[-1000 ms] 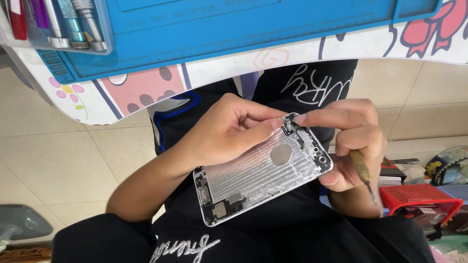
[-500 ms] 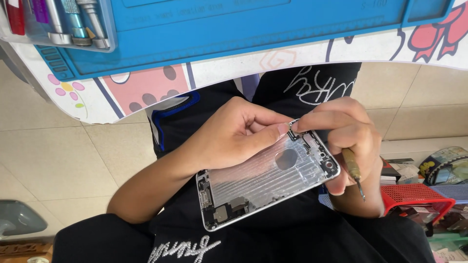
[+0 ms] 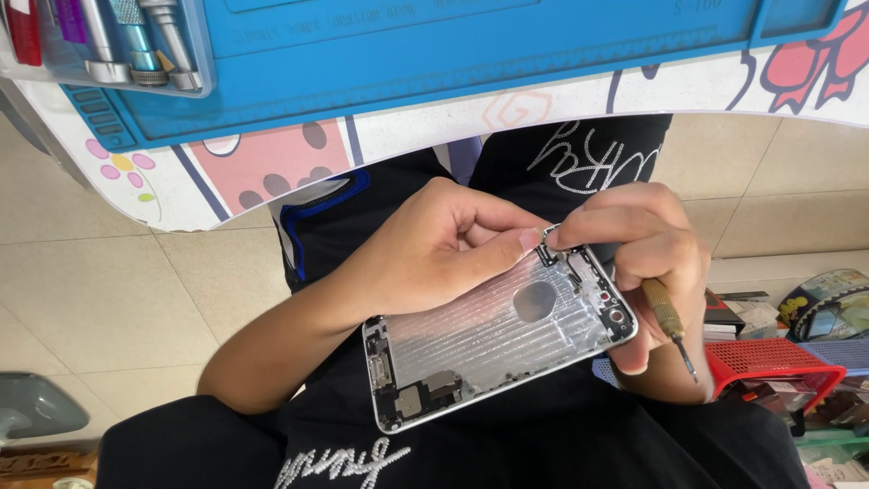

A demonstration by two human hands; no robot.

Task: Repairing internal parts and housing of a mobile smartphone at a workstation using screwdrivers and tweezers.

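Observation:
A silver phone rear housing lies inside-up over my lap, with small parts along its ends. My left hand reaches in from the left; its thumb and curled fingers pinch the housing's top corner at a small black part. My right hand meets it at that same corner with its fingertips and cups the housing's right end. A small screwdriver is tucked in the right hand's fingers, tip pointing down and away from the housing.
A blue work mat lies on a table with a cartoon-print cover just above my hands. A clear tray of tools sits at its left. A red basket and clutter stand on the tiled floor at right.
The housing and both hands have drifted slightly down and to the right in view. Both hands stay pinched at the top corner, with the screwdriver still tucked in the right hand.

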